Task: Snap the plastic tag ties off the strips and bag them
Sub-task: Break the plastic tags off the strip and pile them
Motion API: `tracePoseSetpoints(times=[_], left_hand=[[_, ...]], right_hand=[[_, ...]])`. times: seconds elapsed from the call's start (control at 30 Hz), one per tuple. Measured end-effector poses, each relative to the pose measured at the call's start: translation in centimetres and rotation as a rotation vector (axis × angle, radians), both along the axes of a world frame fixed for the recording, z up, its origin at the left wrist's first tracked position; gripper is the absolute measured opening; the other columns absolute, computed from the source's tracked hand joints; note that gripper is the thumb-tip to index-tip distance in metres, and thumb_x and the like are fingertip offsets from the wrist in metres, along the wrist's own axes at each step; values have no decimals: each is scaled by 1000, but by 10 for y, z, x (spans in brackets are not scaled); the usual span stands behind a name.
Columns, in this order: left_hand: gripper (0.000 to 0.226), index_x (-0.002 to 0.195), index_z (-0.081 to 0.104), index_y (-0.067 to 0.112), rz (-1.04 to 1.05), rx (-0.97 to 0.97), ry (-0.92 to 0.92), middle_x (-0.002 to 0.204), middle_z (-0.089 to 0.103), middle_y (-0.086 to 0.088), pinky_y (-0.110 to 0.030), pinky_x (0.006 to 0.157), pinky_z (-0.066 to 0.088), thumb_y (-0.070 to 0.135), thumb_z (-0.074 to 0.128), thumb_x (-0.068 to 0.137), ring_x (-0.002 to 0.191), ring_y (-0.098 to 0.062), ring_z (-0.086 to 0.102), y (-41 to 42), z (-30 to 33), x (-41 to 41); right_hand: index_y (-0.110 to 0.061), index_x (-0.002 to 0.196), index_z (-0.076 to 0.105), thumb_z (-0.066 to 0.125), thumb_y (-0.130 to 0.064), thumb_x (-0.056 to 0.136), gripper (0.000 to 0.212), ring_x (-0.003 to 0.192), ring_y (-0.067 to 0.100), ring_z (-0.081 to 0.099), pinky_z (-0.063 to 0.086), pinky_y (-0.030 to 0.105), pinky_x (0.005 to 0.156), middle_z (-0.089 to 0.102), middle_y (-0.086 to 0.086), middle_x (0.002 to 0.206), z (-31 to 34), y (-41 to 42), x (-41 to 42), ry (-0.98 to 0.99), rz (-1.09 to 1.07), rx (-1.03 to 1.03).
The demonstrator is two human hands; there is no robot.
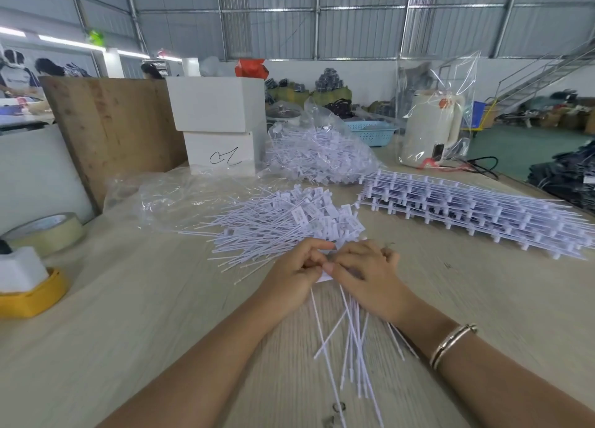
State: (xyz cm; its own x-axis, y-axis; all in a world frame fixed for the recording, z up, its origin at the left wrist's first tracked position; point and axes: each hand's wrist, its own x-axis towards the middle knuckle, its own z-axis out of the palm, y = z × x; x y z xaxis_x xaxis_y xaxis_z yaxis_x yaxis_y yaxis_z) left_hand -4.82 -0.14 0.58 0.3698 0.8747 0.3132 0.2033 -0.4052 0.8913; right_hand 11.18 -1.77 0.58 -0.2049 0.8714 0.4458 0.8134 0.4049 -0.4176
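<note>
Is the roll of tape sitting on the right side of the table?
No, the roll of tape sits at the table's left edge, beside a yellow holder.

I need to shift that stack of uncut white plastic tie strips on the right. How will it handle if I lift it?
The stack of uncut white plastic tie strips probably lifts light. Its thin tails look likely to flex, and the loosely stacked layers may slide apart on the wooden table.

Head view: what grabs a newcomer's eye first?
Front and centre, the left hand and right hand pinch a bunch of thin white plastic tag ties whose tails fan toward the camera. Just beyond them lies a loose heap of snapped-off white ties on the pale wooden table. To the right sits a stack of uncut white tie strips.
</note>
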Motion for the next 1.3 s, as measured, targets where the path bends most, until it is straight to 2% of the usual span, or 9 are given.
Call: tracePoseSetpoints(times=[0.07,0.13,0.23,0.33,0.63,0.87,1.07,1.23,1.3], left_hand=[[44,103,58,29,35,2,-8,90,59,5,-19,78,42,-10,48,86,83,-7,55,1,1,-1],[37,94,59,33,83,10,0,91,58,7,-17,75,43,-3,53,87,80,-3,54,2,2,-2],[24,72,59,32,126,-3,98,72,58,14,-19,66,38,18,57,90,70,-4,52,4,1,-4],[37,56,52,29,118,-5,127,50,48,18,-15,51,29,26,55,92,51,2,42,5,-2,-5],[13,81,57,21,41,-58,17,55,60,17,-10,58,42,23,55,93,53,2,55,1,-2,-3],[4,94,56,24,23,-198,-185,52,55,13,-13,54,43,20,55,94,51,-1,51,2,-3,-3],[5,92,58,24,-16,-277,-278,50,51,10,-13,53,42,21,55,93,52,-3,49,4,-3,-3],[13,88,58,19,-30,-373,-404,54,45,1,-22,60,36,11,51,95,52,-9,41,0,0,3],[16,85,57,17,-25,-387,-452,54,43,-1,-24,60,34,6,50,94,50,-9,39,-2,2,5]], right_hand=[[-22,85,72,53,-37,92,25,99,6,37,6,4,89,52,-19,88,0,0,0,29,14,7],[-18,79,70,57,-30,91,22,98,10,43,19,24,96,56,-14,85,1,1,1,141,23,21],[-27,67,61,58,-22,91,25,96,14,47,24,36,90,56,-13,78,3,1,3,277,-18,50],[-38,63,51,57,-21,91,33,96,14,48,26,41,94,53,-18,75,5,-1,2,283,-11,22],[-29,73,64,66,-32,83,11,99,17,50,30,59,98,56,-13,79,4,-2,4,335,166,-164],[-19,80,72,71,-16,82,4,83,22,56,38,40,87,66,3,75,5,0,3,382,240,20],[-46,77,65,70,-26,82,21,96,2,50,27,42,92,62,-22,76,6,-2,0,337,131,118],[-49,76,62,70,-23,81,27,97,-10,46,14,20,90,60,-27,76,7,-6,-2,305,92,188],[-46,76,63,71,-23,81,25,96,-11,47,16,21,90,61,-26,76,7,-6,-2,343,97,191]])
